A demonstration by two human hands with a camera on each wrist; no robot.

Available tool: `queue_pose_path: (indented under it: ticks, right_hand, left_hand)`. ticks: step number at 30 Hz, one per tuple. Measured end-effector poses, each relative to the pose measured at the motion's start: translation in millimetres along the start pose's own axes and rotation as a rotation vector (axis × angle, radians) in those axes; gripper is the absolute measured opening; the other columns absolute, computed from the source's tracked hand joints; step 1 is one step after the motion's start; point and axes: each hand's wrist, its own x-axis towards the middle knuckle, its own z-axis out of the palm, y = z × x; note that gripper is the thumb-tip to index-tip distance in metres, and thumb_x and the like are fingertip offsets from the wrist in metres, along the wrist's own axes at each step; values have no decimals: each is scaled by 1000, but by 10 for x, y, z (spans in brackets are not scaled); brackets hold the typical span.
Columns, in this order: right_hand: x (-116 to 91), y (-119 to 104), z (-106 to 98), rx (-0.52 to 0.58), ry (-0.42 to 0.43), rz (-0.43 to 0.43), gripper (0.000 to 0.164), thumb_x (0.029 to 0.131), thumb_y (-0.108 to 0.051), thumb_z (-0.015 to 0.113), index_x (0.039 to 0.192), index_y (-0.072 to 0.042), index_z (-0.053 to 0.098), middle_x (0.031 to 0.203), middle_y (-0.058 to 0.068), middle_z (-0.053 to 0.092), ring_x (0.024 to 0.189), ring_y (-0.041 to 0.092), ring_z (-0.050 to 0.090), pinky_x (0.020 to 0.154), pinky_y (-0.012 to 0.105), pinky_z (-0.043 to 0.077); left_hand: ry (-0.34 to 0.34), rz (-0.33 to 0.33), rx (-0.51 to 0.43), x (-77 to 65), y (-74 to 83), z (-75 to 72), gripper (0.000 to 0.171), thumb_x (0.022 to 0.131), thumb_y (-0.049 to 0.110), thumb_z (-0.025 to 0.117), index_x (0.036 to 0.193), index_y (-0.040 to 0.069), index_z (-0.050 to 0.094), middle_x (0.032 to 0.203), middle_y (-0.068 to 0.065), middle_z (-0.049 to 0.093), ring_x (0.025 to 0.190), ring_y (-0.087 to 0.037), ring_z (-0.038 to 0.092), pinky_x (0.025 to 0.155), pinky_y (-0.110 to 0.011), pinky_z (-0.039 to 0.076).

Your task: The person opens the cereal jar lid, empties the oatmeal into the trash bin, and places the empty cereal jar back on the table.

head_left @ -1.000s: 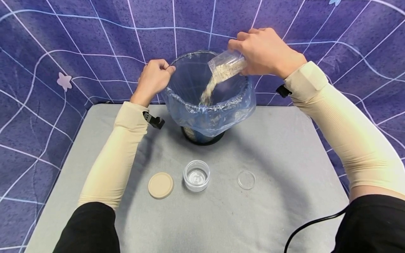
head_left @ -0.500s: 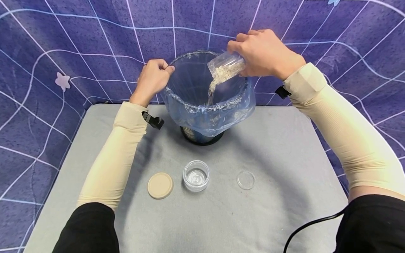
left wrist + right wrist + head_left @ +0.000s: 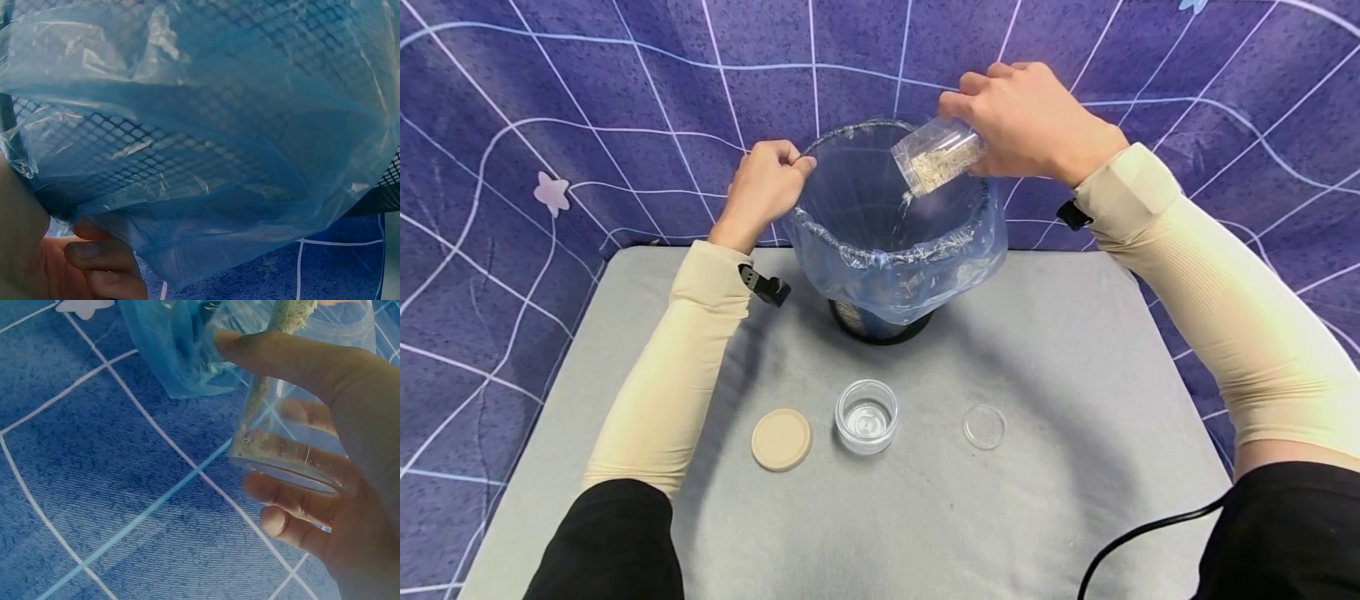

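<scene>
My right hand (image 3: 1026,121) grips a clear plastic jar (image 3: 936,137), tilted mouth-down to the left over the bin. Pale flakes (image 3: 942,167) lie along its lower side, and a thin trickle drops from its mouth. In the right wrist view the thumb and fingers wrap round the jar (image 3: 287,434) near its base. A mesh trash bin (image 3: 850,318), lined with a blue plastic bag (image 3: 895,283), stands at the back of the table. My left hand (image 3: 766,187) pinches the bin's lined rim at its left side; in the left wrist view its curled fingers (image 3: 103,262) show below the bag.
On the grey table (image 3: 1037,517) stand a second clear jar (image 3: 866,418), a beige round lid (image 3: 781,440) to its left and a clear ring-like disc (image 3: 984,427) to its right. A purple patterned cloth (image 3: 662,100) hangs behind. A black cable (image 3: 1138,533) runs at the right front.
The stream of flakes from the jar has thinned from a thick pour to a few falling bits, and fewer flakes are left inside. Both hands stay nearly in place.
</scene>
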Motion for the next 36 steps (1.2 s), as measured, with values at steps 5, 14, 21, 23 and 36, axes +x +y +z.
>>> queue_pose_path:
  ticks: [5,14,21,23,36]
  right_hand:
    - [4,0,-23,-6,7,-8,65,75,-18,93,131,-6,62,114,25,64,98,53,62,81,68,52]
    - [21,11,-51,-3,17,10,63,75,-19,93,129,-6,62,115,25,64,101,54,62,84,69,51]
    - [46,-11,-17,-22,30,-25,63,73,-16,92,127,-5,62,112,26,64,98,54,62,81,67,52]
    - [52,-16,-14,-29,36,-31,62,73,-15,91,127,-5,62,112,26,64,97,53,62,80,67,52]
    - [42,-40,-29,-34,43,-27,65,74,-16,94,129,-4,63,113,26,64,97,53,62,82,66,53]
  left_hand:
    - [0,1,0,6,0,3,33,107,48,54,93,18,59,124,-9,62,126,-32,56,110,-58,39]
    - [-4,-7,7,5,0,-12,33,107,49,54,94,19,59,123,-9,62,124,-32,56,108,-58,39]
    - [-6,-17,7,-2,-9,-18,33,107,49,54,93,19,59,121,-8,62,125,-32,56,109,-57,39]
    - [-5,-17,8,-1,-7,-18,33,107,49,54,93,19,59,120,-8,62,125,-32,56,109,-57,39]
    - [-12,-14,7,3,5,-9,33,108,49,54,93,19,59,125,-10,62,125,-32,55,110,-57,38]
